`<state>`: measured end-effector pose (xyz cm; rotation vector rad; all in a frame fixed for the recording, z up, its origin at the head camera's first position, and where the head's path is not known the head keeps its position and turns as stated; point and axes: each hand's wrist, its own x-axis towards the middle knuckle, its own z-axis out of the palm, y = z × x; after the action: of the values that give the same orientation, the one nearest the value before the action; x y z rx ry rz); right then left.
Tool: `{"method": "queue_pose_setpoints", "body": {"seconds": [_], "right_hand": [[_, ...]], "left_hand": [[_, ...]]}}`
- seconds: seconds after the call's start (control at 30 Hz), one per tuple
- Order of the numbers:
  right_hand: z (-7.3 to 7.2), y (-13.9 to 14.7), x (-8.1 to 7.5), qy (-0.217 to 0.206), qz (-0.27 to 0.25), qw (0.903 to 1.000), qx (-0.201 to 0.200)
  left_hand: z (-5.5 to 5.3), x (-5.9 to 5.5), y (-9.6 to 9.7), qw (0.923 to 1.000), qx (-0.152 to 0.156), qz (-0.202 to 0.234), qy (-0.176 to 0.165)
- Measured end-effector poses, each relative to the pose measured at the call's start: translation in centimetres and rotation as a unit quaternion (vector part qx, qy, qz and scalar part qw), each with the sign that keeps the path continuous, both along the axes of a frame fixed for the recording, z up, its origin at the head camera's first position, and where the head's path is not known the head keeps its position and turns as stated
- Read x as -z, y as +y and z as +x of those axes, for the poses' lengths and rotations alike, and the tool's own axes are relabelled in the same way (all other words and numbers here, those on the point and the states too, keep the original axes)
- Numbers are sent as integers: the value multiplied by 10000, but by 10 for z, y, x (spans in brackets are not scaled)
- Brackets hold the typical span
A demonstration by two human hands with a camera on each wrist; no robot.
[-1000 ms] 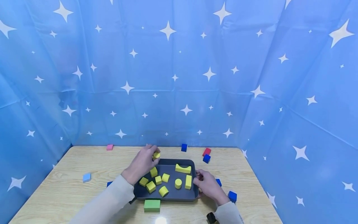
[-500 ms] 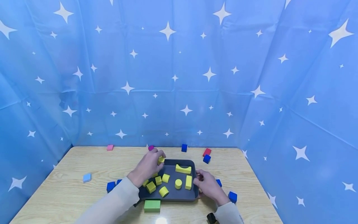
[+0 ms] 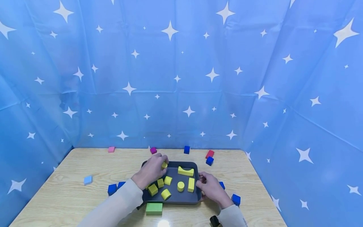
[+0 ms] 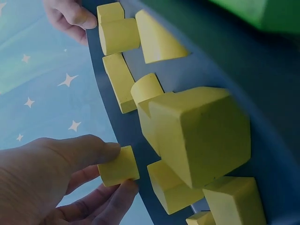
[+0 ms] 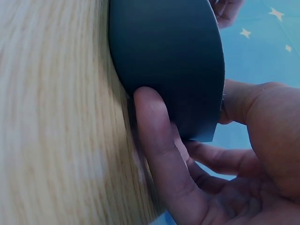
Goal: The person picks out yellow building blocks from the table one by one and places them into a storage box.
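My left hand (image 3: 150,172) is over the left part of a dark grey baking tray (image 3: 185,198). Thumb and fingers pinch a small yellow cylinder block (image 4: 120,167), held above the tray's far side. Several yellow blocks lie inside: an arch-cut block (image 3: 185,171), an oblong block (image 3: 191,184), an upright cylinder (image 3: 180,186), a cylinder on its side (image 3: 165,194) and cubes such as this yellow cube (image 3: 153,189). My left hand hides part of the tray's left end. My right hand (image 3: 212,188) grips the tray's right edge, its fingers against the outer wall (image 5: 173,61).
A green block (image 3: 154,208) sits against the tray's near side. Around it on the wooden table (image 3: 85,205) lie dark blue cubes (image 3: 112,189), a light blue block (image 3: 88,180), a pink block (image 3: 111,149), a magenta block (image 3: 153,150) and a red block (image 3: 210,154). A starry curtain (image 3: 181,78) stands behind.
My left hand, with the yellow cylinder block, has moved right and nearer, from the tray's far left corner to over its inside. My right hand stays at the tray's edge.
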<state>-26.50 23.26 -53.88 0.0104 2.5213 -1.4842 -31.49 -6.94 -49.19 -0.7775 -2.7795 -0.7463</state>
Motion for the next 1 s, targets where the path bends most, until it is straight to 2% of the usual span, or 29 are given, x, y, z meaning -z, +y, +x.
{"method": "queue_pose_setpoints", "body": {"seconds": [0.67,1.0], "right_hand": [[-3,1,3,-2,9,10000,-24],[-3,1,3,0,19,10000,2]], "left_hand": [[-3,6,-1,9986,112,-416,-304],[-3,8,2,9978,272,-397,-449]]}}
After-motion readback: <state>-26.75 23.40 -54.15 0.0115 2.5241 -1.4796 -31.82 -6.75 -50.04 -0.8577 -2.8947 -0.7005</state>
